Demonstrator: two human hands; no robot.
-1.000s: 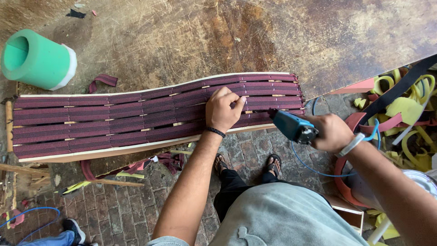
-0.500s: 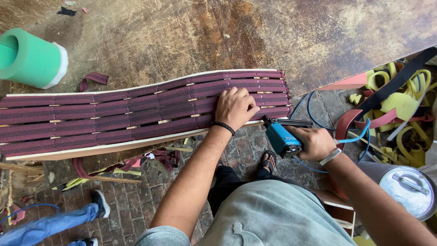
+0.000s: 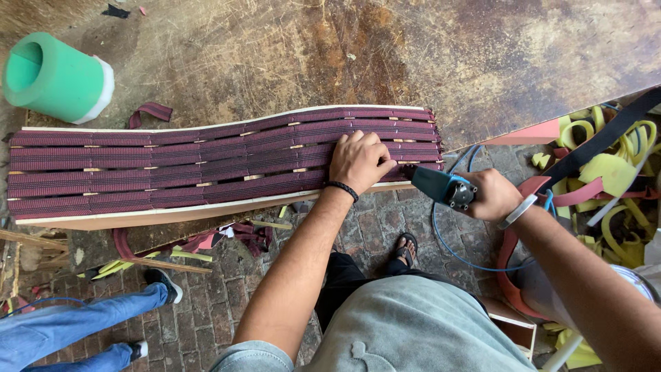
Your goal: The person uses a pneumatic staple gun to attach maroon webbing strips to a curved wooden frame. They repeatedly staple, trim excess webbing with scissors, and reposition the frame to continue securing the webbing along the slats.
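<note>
A long curved wooden frame (image 3: 172,215) lies across the worn workbench, covered with woven maroon webbing straps (image 3: 138,169). My left hand (image 3: 358,160) presses flat on the straps near the frame's right end, fingers spread over the webbing. My right hand (image 3: 490,194) grips a teal pneumatic staple gun (image 3: 441,186), its nose at the frame's near edge just right of my left hand. A blue air hose (image 3: 447,248) hangs from the tool.
A green foam roll (image 3: 58,77) lies at the bench's far left. A loose maroon strap scrap (image 3: 148,112) sits behind the frame. Yellow foam offcuts (image 3: 606,172) pile up at the right. Another person's jeans-clad legs (image 3: 76,324) stand lower left on the brick floor.
My left hand has stayed pressed on the straps near the right end. The staple gun has moved left and up, from off the frame's corner to its near edge beside my left hand.
</note>
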